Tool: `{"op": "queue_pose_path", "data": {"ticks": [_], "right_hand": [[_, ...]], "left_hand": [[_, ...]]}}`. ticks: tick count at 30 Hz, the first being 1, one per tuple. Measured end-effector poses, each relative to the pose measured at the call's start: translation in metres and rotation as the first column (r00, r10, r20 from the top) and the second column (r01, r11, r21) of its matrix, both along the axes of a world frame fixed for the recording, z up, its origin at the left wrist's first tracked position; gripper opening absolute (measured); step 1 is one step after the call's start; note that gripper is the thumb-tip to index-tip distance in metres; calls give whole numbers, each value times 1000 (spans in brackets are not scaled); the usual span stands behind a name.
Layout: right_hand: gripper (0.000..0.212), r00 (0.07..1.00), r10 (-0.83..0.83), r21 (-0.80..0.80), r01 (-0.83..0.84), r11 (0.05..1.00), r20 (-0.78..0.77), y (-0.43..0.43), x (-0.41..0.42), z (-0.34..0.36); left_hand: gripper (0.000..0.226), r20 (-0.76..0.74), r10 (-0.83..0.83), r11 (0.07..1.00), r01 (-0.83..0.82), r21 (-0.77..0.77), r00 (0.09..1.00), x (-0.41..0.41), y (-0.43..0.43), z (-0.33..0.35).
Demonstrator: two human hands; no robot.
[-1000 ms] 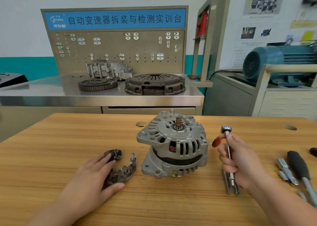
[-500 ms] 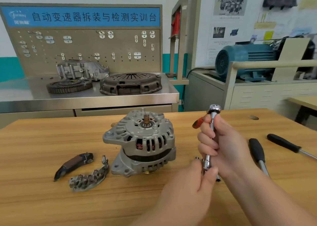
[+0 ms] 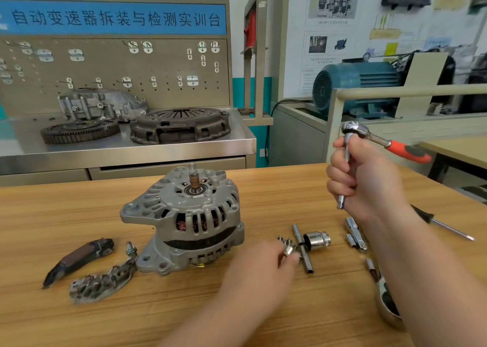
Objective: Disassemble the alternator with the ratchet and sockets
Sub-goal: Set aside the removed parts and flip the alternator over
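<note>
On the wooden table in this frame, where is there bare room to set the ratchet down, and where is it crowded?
Bare wood lies left of the alternator, behind the brush holder and rectifier, and along the near edge below them. It is crowded right of the alternator: the left hand, extension bar, socket and small sockets lie close together under the right hand with the ratchet.

Alternator (image 3: 184,220) mid-table (image 3: 79,325) — sockets (image 3: 316,240) right, rectifier (image 3: 102,283) left.

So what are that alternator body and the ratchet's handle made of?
The alternator housing looks like cast aluminium: dull, matte grey with ribbed slots, and copper-coloured windings show inside. The ratchet has a shiny, probably chrome-plated steel head and extension; its orange and black grip looks like plastic or rubber, though it is blurred.
</note>
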State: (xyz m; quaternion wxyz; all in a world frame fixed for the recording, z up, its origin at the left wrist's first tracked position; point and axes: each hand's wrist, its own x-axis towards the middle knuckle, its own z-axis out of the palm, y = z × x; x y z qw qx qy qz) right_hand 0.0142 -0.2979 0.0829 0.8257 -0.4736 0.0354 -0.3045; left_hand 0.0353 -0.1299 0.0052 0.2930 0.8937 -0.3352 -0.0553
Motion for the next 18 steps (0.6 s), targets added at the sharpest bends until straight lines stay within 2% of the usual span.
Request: {"op": "queue_pose_path", "data": {"ticks": [3,6,11,15,17,18], "right_hand": [[29,999,-26,-43,26,999,19,1,0,-15],[31,1000,-18,-3,18,1000,16,-2,0,-27],[32,999,41,86,-43,995,26,-6,2,-45],[31,996,88,106,-89,990,8,-10,3,-50],[30,994,108,129,-106,986,-7,-13,3,-51],[30,993,119,136,-116,984,-13,-14,2,-52]], "left_hand": [[44,159,16,991,-37,126,987,15,-13,2],[51,242,-30,961,-38,272,970,16,-31,-6],[48,246,-86,923,-16,384,966,18,-45,-19],[53,261,-107,908,-13,418,959,18,-49,-25],[49,306,-78,935,-37,353,949,17,-47,-23],[46,321,-52,963,-38,269,946,16,-46,-21]]}}
